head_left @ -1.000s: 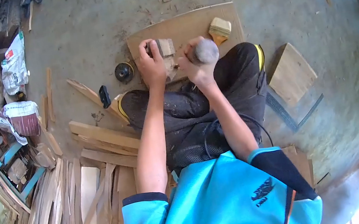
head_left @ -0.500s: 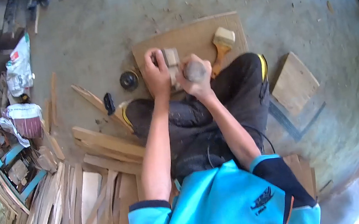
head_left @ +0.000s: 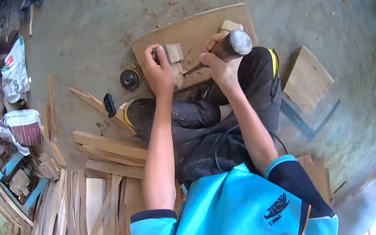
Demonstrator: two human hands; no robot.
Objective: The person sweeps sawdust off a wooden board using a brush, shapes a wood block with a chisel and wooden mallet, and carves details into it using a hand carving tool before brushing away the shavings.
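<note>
My left hand (head_left: 160, 75) is closed around a small carved wooden block (head_left: 174, 53), its fingers over the dark left side. The block rests on a flat tan board (head_left: 204, 20) in front of my crossed legs. My right hand (head_left: 221, 65) grips a chisel (head_left: 225, 50) with a thick dark handle and a pale, worn butt end. The chisel's thin shaft points left, its tip close to the lower part of the block; whether they touch I cannot tell. Behind the right hand, the pale end of a wide brush (head_left: 231, 25) shows; its handle is hidden.
A round black object (head_left: 130, 79) lies left of the board, near a small black item (head_left: 109, 105). A wooden block (head_left: 308, 79) and a dark L-shaped strip (head_left: 309, 123) are at right. Wood strips (head_left: 55, 227) and sacks (head_left: 25, 127) fill the left.
My right hand has moved right and slightly up, tilting the chisel so its shaft shows and covering much of the brush. My left hand stays on the block.
</note>
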